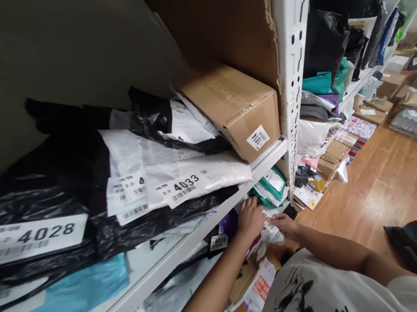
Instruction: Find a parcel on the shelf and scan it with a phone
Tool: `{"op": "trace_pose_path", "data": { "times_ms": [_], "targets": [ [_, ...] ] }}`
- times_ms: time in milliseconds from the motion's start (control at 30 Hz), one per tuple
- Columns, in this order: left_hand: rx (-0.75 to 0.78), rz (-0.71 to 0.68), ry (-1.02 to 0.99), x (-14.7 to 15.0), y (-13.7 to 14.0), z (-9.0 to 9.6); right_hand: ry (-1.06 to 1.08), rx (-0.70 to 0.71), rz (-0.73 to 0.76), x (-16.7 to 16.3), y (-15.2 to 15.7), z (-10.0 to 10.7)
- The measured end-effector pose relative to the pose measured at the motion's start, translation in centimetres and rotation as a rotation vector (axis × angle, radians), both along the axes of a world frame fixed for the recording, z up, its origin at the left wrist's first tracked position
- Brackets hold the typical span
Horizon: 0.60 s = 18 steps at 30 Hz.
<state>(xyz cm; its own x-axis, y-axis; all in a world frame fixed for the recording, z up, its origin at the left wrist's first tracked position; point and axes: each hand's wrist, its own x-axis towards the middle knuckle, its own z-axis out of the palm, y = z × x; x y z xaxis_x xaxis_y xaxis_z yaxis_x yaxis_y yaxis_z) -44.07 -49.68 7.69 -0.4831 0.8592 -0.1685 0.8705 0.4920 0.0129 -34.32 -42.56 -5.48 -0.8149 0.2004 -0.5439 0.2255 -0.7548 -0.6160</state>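
Both my hands reach below the white shelf edge, among parcels on the lower shelf. My left hand (251, 217) has its fingers curled down beside a green packet (273, 186); what they close on, if anything, is hidden. Just to its right, my right hand (284, 223) pinches a white labelled packet (274, 234) between thumb and fingers. A purple packet (227, 225) lies to the left of my left hand, close to a label (219, 241) reading 4028. Beneath my hands is a white bag with red print (262, 285).
On the upper shelf lie black bags (45, 186), white packets (195, 175) and a cardboard box (236, 104) labelled 1014. A perforated white post (297, 54) stands right of it. More parcels fill the shelf beyond; black bags (415, 244) rest on the wooden floor (380, 190).
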Motion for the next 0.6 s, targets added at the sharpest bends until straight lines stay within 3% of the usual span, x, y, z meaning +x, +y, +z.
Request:
{"op": "trace_pose_path", "data": {
  "times_ms": [167, 300, 367, 467, 600],
  "targets": [
    [0.017, 0.097, 0.019, 0.4, -0.3, -0.1, -0.037, -0.094, 0.217, 2.4, 0.5, 0.5],
    [0.12, 0.242, 0.099, 0.4, -0.1, 0.1, 0.005, -0.126, 0.308, 4.2, 3.3, 0.7],
    [0.157, 0.148, 0.086, -0.3, 0.2, 0.4, 0.046, -0.129, 0.272, 4.1, 4.9, 0.7],
    [0.069, -0.092, -0.154, -2.2, 0.6, 1.1, 0.103, -0.122, 0.176, 2.5, 5.6, 0.9],
    [0.012, -0.101, -0.348, -4.3, 0.4, 2.1, 0.097, -0.098, -0.004, -0.6, 2.0, 1.5]
  ]
}}
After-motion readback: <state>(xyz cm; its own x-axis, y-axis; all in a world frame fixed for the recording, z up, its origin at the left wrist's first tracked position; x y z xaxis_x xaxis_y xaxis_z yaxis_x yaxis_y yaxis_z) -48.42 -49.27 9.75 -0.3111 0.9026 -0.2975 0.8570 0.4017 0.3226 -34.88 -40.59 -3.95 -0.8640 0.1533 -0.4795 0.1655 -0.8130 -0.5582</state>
